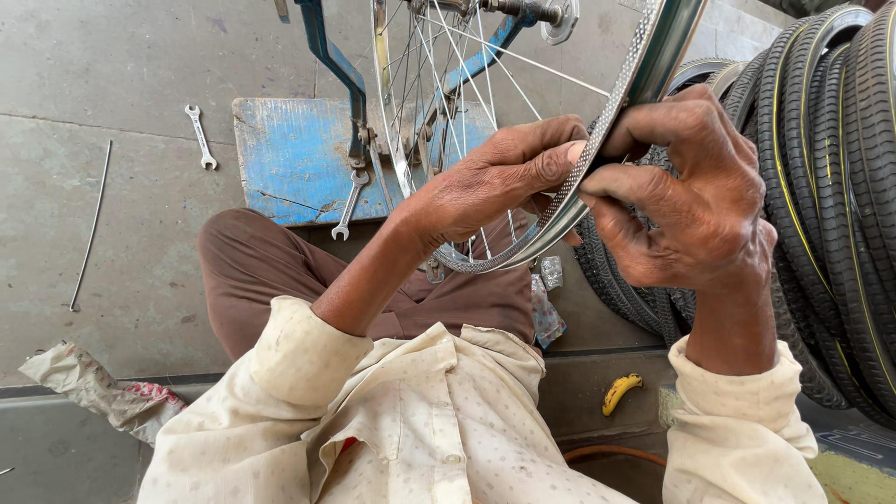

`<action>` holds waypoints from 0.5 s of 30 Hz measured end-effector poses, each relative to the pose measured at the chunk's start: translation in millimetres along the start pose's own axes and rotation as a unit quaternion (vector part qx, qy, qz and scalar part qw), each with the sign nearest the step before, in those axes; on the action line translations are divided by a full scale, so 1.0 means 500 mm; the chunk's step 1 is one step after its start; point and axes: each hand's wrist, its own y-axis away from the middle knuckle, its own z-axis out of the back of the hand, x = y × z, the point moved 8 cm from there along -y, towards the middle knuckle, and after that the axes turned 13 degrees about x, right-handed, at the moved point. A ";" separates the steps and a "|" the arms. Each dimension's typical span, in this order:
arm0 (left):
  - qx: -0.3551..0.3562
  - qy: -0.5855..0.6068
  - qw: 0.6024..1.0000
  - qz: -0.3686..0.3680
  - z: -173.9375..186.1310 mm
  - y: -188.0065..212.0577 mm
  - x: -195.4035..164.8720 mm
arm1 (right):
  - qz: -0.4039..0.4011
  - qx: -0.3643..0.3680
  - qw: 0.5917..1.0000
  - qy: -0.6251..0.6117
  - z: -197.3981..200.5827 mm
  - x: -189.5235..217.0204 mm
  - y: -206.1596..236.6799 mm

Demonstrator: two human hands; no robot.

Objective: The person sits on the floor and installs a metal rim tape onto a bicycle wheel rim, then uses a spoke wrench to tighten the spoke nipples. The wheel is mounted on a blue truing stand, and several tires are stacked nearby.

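Floor: grey concrete floor [121, 215], a spanner [200, 136] and thin rod [91, 229] lying well apart.
Stand: blue stand [299, 159] carries the wheel.
Wheel rim [597, 140]: shiny, tilted before me.
Left hand [495, 177]: fingers pinching the rim.
Right hand [695, 187]: closed on the rim's edge.
Right side: stacked tyres [831, 187] close beside.

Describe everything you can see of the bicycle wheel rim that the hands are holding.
The bicycle wheel rim is shiny silver metal with a row of small holes along its inner face. Thin steel spokes run from it to a hub near the top edge. It has no tyre and stands tilted, mounted in a blue stand. The left hand and right hand both pinch its lower edge.
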 end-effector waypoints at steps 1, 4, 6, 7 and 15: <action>-0.010 -0.014 1.000 0.004 0.000 0.002 0.001 | -0.004 0.005 1.000 -0.002 -0.002 -0.001 0.000; -0.012 0.029 0.999 -0.031 -0.004 0.009 -0.007 | -0.005 0.005 1.000 0.004 -0.002 0.001 -0.001; -0.019 0.026 0.999 -0.030 -0.003 0.009 -0.007 | 0.003 -0.006 1.000 0.009 0.001 0.004 -0.003; -0.023 0.024 0.999 -0.031 -0.001 0.008 -0.007 | 0.007 -0.012 1.000 0.010 0.002 0.006 -0.003; 0.012 0.007 1.000 -0.009 -0.005 0.007 -0.010 | -0.006 0.003 1.000 0.000 0.004 0.008 -0.001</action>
